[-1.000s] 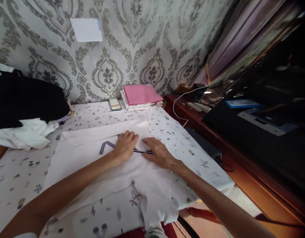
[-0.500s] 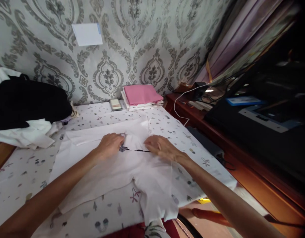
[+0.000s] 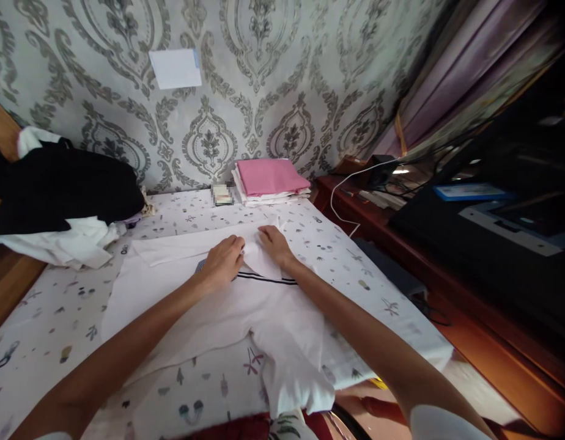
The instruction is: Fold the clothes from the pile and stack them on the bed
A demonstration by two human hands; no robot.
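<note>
A white shirt [image 3: 186, 324] with dark striped trim lies spread on the printed cloth, one short sleeve [image 3: 296, 373] reaching toward the near edge. My left hand [image 3: 224, 261] is closed on the shirt's fabric near its middle, beside a small finely striped patch. Just to the right, my right hand [image 3: 277, 245] has its fingers together on a raised fold of the same shirt, close to the far edge. Two dark lines of trim run below both hands. The fingertips are partly hidden by the fabric and the hands.
A folded pink cloth [image 3: 273, 177] tops a stack of white ones by the wall, with a small blurred item [image 3: 222, 194] beside it. Black and white clothes [image 3: 71, 189] are heaped at left. A brown wooden cabinet [image 3: 429, 293] with a white cable [image 3: 332, 198] stands on the right.
My right hand has shifted toward the far edge of the shirt. My left hand has moved slightly right, uncovering more of the striped patch. The camera view has turned slightly left.
</note>
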